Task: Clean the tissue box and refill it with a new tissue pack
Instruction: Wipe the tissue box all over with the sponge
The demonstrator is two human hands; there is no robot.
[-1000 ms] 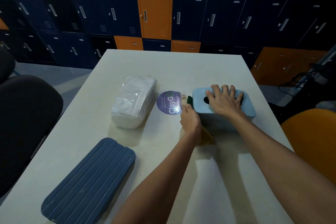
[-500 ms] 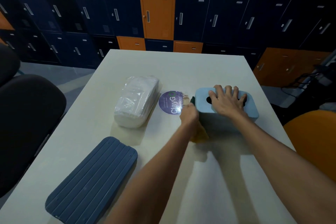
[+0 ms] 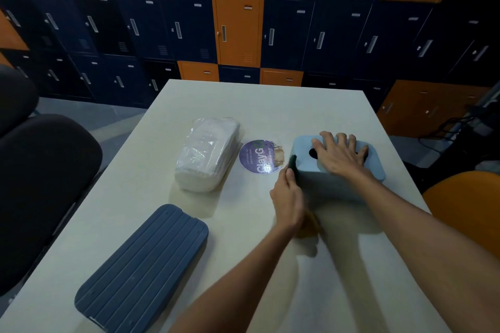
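A light blue tissue box [image 3: 322,181] with a dark oval slot on top stands at the right of the white table [image 3: 259,113]. My right hand [image 3: 338,157] lies flat on its top with fingers spread. My left hand [image 3: 288,197] grips a scrub sponge [image 3: 292,166], dark green above and yellow below, and holds it against the box's left side. A clear-wrapped white tissue pack [image 3: 207,155] lies to the left of the box. The ribbed dark blue lid [image 3: 143,267] lies flat at the near left.
A round purple sticker [image 3: 259,161] marks the table between the pack and the box. A black chair [image 3: 35,186] stands at the left and an orange chair [image 3: 468,213] at the right. Blue and orange lockers [image 3: 238,27] fill the wall behind.
My left hand has slid the sponge a short way along the box's left side. My right hand stays on top of the box.
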